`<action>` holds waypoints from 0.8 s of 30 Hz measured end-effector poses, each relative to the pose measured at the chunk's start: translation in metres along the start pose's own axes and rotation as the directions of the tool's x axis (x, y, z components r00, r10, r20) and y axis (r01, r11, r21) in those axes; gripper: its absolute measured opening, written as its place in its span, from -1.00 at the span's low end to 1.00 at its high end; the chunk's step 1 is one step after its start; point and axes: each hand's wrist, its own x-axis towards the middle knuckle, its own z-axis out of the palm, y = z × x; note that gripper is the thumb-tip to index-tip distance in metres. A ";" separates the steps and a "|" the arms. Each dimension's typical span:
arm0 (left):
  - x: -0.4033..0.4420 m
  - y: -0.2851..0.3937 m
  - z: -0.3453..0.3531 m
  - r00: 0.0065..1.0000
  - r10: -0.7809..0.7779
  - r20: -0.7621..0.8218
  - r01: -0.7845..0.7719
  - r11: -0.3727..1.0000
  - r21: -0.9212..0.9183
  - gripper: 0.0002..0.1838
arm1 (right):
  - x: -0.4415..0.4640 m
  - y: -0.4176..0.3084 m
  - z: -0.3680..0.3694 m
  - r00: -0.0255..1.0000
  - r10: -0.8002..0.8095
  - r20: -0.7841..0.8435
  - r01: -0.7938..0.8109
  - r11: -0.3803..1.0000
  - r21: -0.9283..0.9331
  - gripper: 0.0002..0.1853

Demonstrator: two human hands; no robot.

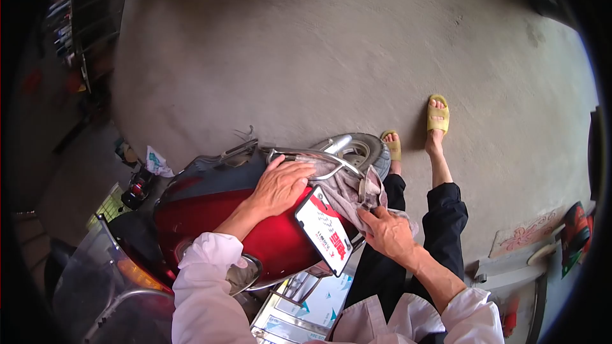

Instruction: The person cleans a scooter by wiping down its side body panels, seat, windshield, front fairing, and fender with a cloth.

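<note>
A red motorcycle point(248, 236) stands in front of me, with a chrome rail point(338, 164) at its rear end. My left hand point(280, 185) rests on the body beside the rail, its fingers at the edge of a greyish-pink cloth point(344, 191). The cloth is draped under and around the rail. My right hand point(390, 232) has its fingers closed on the cloth near the rear corner. Between my hands a white plate point(323, 230) with red lettering is fixed to the motorcycle.
The rear wheel point(363, 151) is beyond the rail. My feet in yellow sandals point(438, 114) stand on the concrete floor point(306, 57). Boxed panels point(299, 312) lie below. A windshield point(95, 280) is at lower left, shelves point(76, 32) at upper left, a patterned mat point(526, 234) at right.
</note>
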 end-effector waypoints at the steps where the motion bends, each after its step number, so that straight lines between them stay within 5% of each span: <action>1: -0.004 0.008 0.000 0.998 0.012 -0.068 -0.009 0.999 0.040 -0.59 | 0.001 0.001 0.000 1.000 -0.017 -0.005 0.017 1.000 0.002 -0.42; 4: -0.025 0.017 0.006 0.920 0.107 -0.378 -0.041 0.983 0.177 -0.54 | 0.012 -0.004 -0.004 0.998 -0.049 0.027 0.050 0.997 -0.050 -0.47; 11: -0.019 0.003 0.013 0.959 0.280 -0.047 -0.248 0.908 0.338 -0.52 | 0.020 -0.004 -0.009 0.996 -0.078 0.045 0.081 0.994 -0.067 -0.50; 15: -0.018 0.015 0.021 0.977 0.207 -0.049 -0.161 0.868 0.469 -0.54 | 0.020 -0.003 -0.012 0.996 -0.086 0.026 0.087 0.995 -0.046 -0.51; 24: -0.015 0.019 0.024 0.951 0.242 -0.194 -0.145 0.900 0.412 -0.62 | 0.025 -0.009 -0.031 1.000 -0.027 -0.016 0.028 0.998 0.063 -0.39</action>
